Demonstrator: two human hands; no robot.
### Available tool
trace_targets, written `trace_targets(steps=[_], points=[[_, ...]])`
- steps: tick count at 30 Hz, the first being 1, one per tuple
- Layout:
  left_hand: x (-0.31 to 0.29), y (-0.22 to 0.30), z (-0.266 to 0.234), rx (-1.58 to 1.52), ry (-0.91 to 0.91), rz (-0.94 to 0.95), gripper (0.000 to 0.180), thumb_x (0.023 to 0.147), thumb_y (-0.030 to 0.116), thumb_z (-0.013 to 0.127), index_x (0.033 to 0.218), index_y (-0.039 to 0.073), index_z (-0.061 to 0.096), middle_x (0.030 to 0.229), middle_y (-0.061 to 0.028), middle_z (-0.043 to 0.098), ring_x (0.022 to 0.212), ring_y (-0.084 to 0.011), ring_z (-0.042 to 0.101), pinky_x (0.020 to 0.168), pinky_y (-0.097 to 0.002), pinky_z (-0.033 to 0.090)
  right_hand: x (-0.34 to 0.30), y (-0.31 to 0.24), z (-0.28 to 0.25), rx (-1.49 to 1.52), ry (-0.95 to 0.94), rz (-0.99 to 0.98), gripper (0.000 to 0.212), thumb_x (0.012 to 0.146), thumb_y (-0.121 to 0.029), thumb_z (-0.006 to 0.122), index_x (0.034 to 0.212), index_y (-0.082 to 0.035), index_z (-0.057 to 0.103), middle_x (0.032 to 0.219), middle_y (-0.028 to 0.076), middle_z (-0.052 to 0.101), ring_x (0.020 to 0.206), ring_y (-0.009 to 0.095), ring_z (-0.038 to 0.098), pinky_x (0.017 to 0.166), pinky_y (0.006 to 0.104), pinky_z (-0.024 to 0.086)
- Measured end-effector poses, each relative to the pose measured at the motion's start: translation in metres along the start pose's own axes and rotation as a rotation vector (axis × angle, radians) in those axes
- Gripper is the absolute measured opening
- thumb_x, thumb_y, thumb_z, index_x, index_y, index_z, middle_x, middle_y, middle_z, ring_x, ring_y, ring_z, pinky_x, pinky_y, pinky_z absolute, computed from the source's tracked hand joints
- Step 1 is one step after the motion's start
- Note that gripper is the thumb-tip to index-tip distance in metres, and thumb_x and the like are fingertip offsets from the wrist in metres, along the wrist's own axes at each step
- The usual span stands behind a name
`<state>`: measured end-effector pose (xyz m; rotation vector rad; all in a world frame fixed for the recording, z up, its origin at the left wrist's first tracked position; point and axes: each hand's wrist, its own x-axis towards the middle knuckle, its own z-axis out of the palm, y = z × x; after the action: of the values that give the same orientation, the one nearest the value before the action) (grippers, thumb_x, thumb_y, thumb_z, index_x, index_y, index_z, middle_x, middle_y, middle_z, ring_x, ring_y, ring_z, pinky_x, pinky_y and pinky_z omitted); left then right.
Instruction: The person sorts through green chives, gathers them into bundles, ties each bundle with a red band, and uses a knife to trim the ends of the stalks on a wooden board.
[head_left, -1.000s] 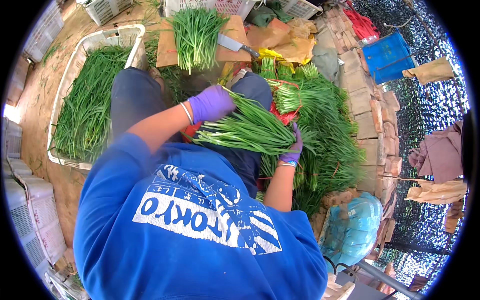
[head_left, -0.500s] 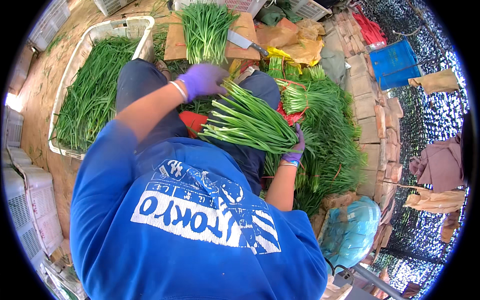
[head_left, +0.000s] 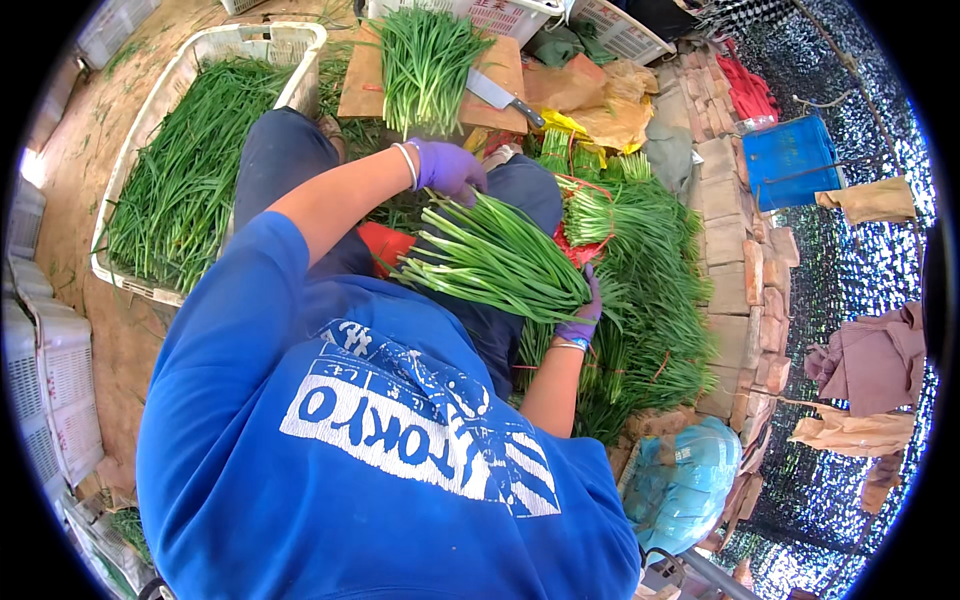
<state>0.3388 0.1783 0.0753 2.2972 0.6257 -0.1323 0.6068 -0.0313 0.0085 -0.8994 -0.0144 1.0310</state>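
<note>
A loose bunch of green garlic chives [head_left: 500, 262] lies across my lap, its pale cut ends toward the left. My right hand [head_left: 582, 312], in a purple glove, is wrapped round its leafy right end. At the bunch's upper edge is my left hand [head_left: 450, 170], gloved in purple too, with curled fingers closed on some stalks; the fingertips are partly hidden. Beyond my knees, another pile of chives [head_left: 425, 70] rests on a wooden board [head_left: 360, 85]. A knife [head_left: 495, 92] with a broad blade and dark handle lies beside that pile.
At the left stands a white plastic crate [head_left: 305, 50] full of loose chives. Tied bundles of chives [head_left: 640, 290] are heaped at my right, alongside a low brick wall [head_left: 728, 250]. Further right are a blue container [head_left: 790, 160] and a blue plastic bag [head_left: 685, 480].
My left hand, blurred before, has come to the bunch's upper edge, with its fingers now curled on the stalks. My right hand keeps its hold. The whole view has shifted slightly.
</note>
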Motion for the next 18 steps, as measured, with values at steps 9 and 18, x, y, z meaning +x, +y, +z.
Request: trace_targets(steps=[9, 18], points=[[-0.010, 0.028, -0.023, 0.446, -0.068, 0.035, 0.044, 0.066, 0.017, 0.062, 0.110, 0.013, 0.057, 0.094, -0.0149, 0.061, 0.088, -0.0306, 0.058, 0.075, -0.0380, 0.046, -0.002, 0.002, 0.018, -0.114, -0.002, 0.055, 0.027, 0.082, -0.020, 0.047, 0.098, -0.002, 0.059, 0.085, 0.018, 0.062, 0.077, 0.031, 0.061, 0.069, 0.0439, 0.051], [-0.021, -0.007, -0.017, 0.710, 0.125, -0.009, 0.015, 0.064, 0.014, 0.059, 0.078, 0.008, 0.064, 0.075, -0.0122, 0.062, 0.074, -0.0306, 0.061, 0.063, -0.0390, 0.048, -0.004, 0.005, 0.019, -0.087, 0.064, 0.037, 0.026, 0.080, -0.018, 0.051, 0.097, -0.001, 0.059, 0.079, 0.016, 0.062, 0.072, 0.029, 0.061, 0.066, 0.0423, 0.052]])
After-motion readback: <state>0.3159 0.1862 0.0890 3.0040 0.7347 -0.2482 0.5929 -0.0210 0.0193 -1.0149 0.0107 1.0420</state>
